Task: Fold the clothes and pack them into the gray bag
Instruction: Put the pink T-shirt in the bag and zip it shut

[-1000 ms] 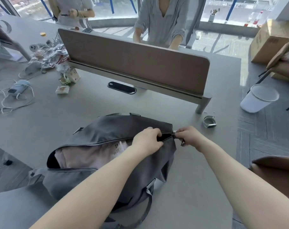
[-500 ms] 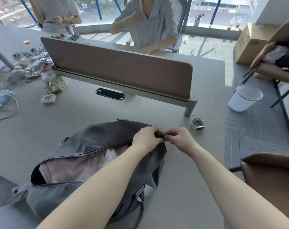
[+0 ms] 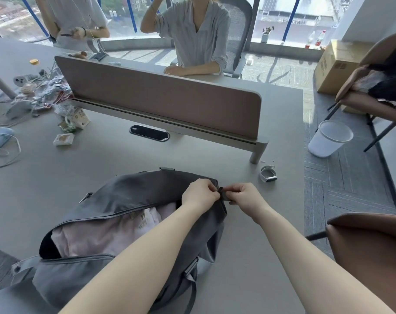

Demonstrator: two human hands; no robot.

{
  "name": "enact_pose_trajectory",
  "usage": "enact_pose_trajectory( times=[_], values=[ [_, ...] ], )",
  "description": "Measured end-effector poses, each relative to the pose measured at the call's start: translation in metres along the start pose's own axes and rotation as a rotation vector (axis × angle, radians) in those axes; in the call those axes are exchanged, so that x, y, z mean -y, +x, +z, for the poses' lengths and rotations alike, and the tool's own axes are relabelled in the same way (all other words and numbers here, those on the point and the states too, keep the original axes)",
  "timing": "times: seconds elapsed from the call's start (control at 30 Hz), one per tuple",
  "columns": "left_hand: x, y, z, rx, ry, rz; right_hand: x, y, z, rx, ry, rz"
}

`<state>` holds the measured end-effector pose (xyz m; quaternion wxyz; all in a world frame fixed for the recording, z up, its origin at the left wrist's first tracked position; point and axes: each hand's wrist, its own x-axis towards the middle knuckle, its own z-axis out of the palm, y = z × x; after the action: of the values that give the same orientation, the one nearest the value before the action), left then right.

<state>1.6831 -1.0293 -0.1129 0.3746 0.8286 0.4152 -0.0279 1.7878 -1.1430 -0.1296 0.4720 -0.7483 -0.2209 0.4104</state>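
Zipper pull hidden between hands [image 3: 222, 196]; print on pink garment [image 3: 106, 236] perhaps unreadable.

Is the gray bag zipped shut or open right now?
Open. The gray bag's top gapes, showing pink clothes inside.

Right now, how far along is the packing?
Done: pink clothes lie inside the gray bag. In hand: left hand and right hand pinch the zipper end at the bag's right end. Left: the zip is open along the top; closing it remains.
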Motion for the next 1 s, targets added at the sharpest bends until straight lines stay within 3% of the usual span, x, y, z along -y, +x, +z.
enact_pose_trajectory(
  times=[0.3,0.53,0.7,0.83,1.0],
  values=[
    [-0.001,-0.004,-0.007,0.031,0.015,0.04,0.002,0.002,0.002,0.002,-0.17,-0.019],
    [0.013,-0.023,-0.013,-0.106,-0.164,-0.124,0.005,0.008,0.002,-0.078,-0.337,-0.027],
    [0.038,-0.043,-0.041,-0.236,-0.106,-0.187,0.007,0.002,-0.004,-0.161,-0.684,-0.029],
    [0.036,-0.052,-0.058,-0.333,-0.121,-0.066,0.021,-0.011,0.027,-0.084,-0.93,-0.378],
    [0.028,-0.063,-0.07,-0.348,-0.083,0.078,0.036,-0.011,0.056,-0.076,-0.838,-0.626]
  ],
)
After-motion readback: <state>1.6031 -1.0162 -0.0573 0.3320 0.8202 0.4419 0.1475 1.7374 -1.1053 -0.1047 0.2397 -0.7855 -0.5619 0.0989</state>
